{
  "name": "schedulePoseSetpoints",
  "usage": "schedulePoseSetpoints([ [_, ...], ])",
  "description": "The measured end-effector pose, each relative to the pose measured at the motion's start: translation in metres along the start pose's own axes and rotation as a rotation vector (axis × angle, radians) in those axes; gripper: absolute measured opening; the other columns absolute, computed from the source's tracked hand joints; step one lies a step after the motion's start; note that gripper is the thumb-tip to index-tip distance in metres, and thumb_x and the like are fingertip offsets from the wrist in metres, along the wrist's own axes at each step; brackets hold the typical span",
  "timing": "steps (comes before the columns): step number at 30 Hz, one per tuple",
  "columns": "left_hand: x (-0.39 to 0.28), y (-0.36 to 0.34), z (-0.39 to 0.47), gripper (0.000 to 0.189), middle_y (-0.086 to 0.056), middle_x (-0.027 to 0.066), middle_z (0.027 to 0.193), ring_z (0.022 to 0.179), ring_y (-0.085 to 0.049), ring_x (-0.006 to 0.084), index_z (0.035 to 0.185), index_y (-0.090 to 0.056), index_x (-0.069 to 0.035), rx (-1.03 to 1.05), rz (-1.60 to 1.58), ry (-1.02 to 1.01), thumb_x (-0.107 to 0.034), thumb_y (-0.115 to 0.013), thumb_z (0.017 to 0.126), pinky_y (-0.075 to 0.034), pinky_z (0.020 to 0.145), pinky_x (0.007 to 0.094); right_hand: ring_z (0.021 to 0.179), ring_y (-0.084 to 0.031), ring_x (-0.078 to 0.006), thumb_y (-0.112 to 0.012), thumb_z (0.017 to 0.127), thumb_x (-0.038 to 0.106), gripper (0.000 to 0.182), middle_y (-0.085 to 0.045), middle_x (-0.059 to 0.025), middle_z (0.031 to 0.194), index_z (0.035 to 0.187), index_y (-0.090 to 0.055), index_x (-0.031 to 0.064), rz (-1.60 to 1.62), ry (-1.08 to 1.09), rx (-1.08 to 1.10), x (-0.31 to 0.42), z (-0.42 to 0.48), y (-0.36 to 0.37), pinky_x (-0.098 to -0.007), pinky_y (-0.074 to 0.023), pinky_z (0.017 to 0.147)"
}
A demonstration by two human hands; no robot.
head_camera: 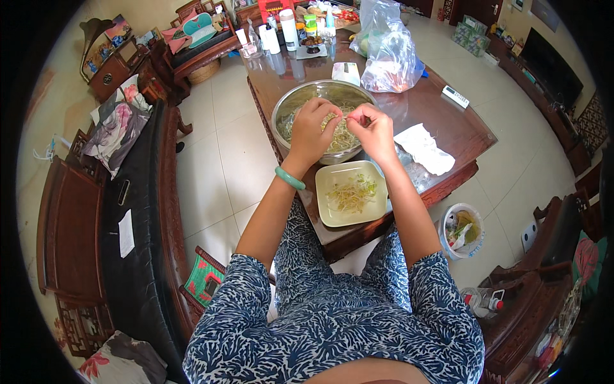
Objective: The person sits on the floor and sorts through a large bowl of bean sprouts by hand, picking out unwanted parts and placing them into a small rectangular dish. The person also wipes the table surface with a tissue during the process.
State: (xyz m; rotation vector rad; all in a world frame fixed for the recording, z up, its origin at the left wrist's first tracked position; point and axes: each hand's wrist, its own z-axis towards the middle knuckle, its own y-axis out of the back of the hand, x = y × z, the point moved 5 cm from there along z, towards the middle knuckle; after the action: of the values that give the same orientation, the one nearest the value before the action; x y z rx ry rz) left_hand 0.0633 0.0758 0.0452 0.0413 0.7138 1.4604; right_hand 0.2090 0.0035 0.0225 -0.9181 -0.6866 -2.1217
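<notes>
Above a round stainless steel bowl (320, 88) of bean sprouts (341, 139), my left hand (314, 127) and my right hand (374, 127) meet, fingertips pinched close together. A thin, pale piece, apparently a bean sprout, seems to be held between them; it is too small to see clearly. A green bangle (289, 178) circles my left wrist. Nearer to me, a square cream-coloured dish (326, 211) holds a small heap of sprouts (354, 193), some with green or yellow tips. The hands cover part of the bowl's contents.
The dark wooden table (460, 129) also bears crumpled white tissue (426, 149), a remote control (455, 97), a clear plastic bag (391, 53), a small packet (346, 73) and several bottles (289, 30). A lined waste bin (462, 231) stands on the floor at the right, a black-cushioned wooden sofa (136, 240) at the left.
</notes>
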Motion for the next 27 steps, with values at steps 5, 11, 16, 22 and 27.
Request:
schedulePoseSetpoints([
  [5,-0.012,0.003,-0.003,0.008,-0.065,0.0098,0.093,0.090,-0.062,0.0284,0.091,-0.068,-0.005,-0.032,0.108,-0.069,-0.006,-0.069,0.083,-0.047,0.081,0.0393,0.067,-0.060,-0.0132,-0.072,0.079,0.004,0.005,-0.066,-0.0067,0.076,0.082,-0.069,0.0014,-0.240,0.126,-0.064,0.019,-0.002,0.007,-0.0299,-0.0475,0.061],
  [11,-0.025,0.011,-0.037,0.007,-0.064,0.0100,0.087,0.082,-0.062,0.0282,0.090,-0.069,-0.005,0.011,-0.125,0.243,-0.005,-0.069,0.083,-0.048,0.074,0.0370,0.066,-0.064,-0.0139,-0.072,0.083,0.004,0.011,-0.072,-0.0097,0.083,0.093,-0.076,0.0061,-0.361,0.077,-0.240,0.000,-0.003,0.063,-0.0279,-0.0528,0.064],
  [16,-0.040,-0.011,-0.096,0.012,-0.065,0.0101,0.091,0.085,-0.064,0.0264,0.095,-0.071,-0.005,0.246,-0.065,0.155,-0.002,-0.068,0.084,-0.051,0.074,0.0342,0.077,-0.072,-0.0264,-0.074,0.081,0.014,0.014,-0.073,-0.0110,0.083,0.094,-0.077,0.0118,-0.793,-0.240,-0.197,-0.065,-0.015,0.122,-0.0368,-0.0562,0.074],
  [22,-0.044,-0.026,-0.112,0.025,-0.066,0.0080,0.102,0.099,-0.063,0.0274,0.106,-0.072,-0.009,0.380,0.092,0.008,0.000,-0.065,0.083,-0.052,0.084,0.0397,0.101,-0.068,-0.0319,-0.061,0.078,0.005,0.028,-0.073,-0.0161,0.100,0.102,-0.076,0.0065,-1.062,-0.132,-0.013,-0.113,-0.031,0.155,-0.0426,-0.0535,0.089],
  [27,-0.042,-0.006,-0.071,0.025,-0.069,0.0089,0.103,0.080,-0.067,0.0256,0.104,-0.074,-0.009,0.295,-0.040,0.004,-0.003,-0.070,0.080,-0.056,0.072,0.0360,0.106,-0.065,-0.0284,-0.068,0.077,0.008,0.025,-0.073,-0.0082,0.103,0.100,-0.075,0.0115,-1.054,-0.387,0.006,-0.101,-0.027,0.157,-0.0409,-0.0515,0.090],
])
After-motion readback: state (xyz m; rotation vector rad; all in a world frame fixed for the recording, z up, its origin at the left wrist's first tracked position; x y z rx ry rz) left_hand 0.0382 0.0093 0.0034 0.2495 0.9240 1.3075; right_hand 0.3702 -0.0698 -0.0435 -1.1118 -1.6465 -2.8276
